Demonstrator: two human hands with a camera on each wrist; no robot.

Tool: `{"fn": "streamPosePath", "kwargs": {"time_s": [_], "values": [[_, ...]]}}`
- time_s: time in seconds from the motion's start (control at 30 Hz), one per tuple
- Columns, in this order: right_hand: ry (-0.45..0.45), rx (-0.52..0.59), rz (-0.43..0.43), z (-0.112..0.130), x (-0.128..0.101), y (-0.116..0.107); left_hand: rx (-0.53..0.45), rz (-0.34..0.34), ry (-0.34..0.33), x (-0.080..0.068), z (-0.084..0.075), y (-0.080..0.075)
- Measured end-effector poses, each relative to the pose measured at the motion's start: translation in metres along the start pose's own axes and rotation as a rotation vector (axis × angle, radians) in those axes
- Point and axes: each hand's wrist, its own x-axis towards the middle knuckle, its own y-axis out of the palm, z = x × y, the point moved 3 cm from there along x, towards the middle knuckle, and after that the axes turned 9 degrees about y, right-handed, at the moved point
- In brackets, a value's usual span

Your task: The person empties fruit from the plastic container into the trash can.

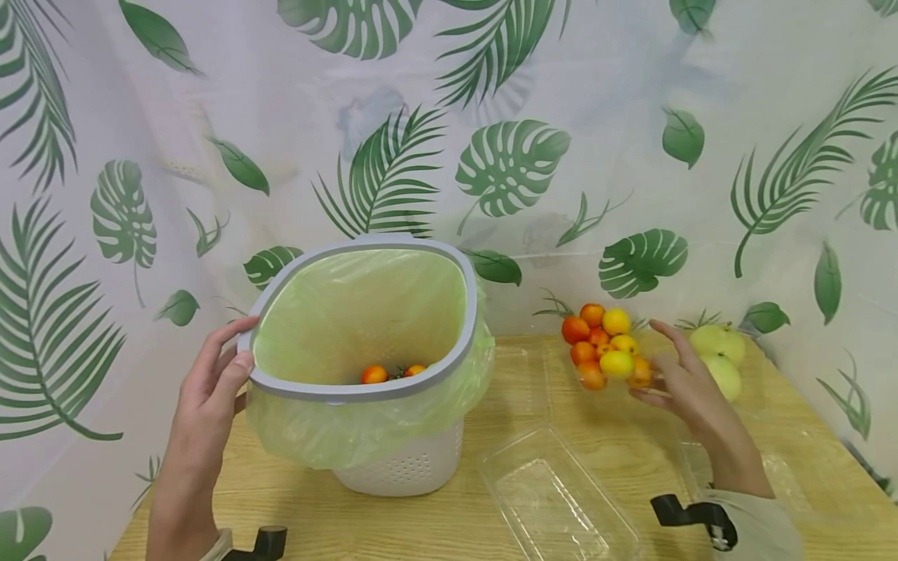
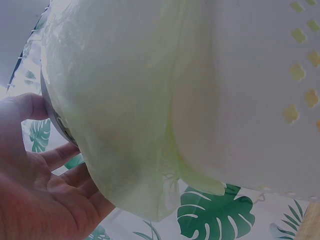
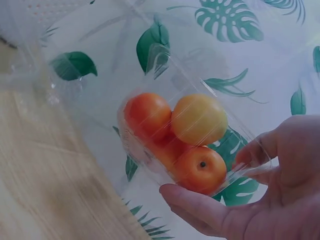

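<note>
A grey-rimmed white perforated bin lined with a pale green plastic bag [image 1: 365, 343] is held tilted by its rim in the left hand [image 1: 210, 382], thumb curled over the rim, its mouth turned toward the right. A clear plastic tray of orange and yellow small fruits [image 1: 605, 347] is gripped in the right hand [image 1: 684, 382] near the counter's [image 1: 435, 522] far right edge. The bin mouth lies to the left of this tray, well apart.

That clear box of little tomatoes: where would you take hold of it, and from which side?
Hedged: by its far end wall, from the right, as the right hand does now. The clear box lies tipped, mouth toward the lined bin, tomatoes piled inside; thumb below and fingers behind that end leave the mouth free.
</note>
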Motion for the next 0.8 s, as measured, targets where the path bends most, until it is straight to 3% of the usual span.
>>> {"fn": "streamPosePath", "kwargs": {"time_s": [0.37, 0.63, 0.8], "values": [[-0.109, 0.328, 0.192, 0.012, -0.009, -0.002, -0.006, -0.001, -0.011, -0.002, 0.001, -0.003], [-0.191, 0.460, 0.303, 0.027, -0.019, -0.001, -0.007, 0.007, -0.007, 0.000, 0.000, -0.002], [-0.307, 0.508, 0.425, 0.043, -0.031, 0.001, 0.005, 0.010, -0.009, 0.001, 0.000, -0.002]]}}
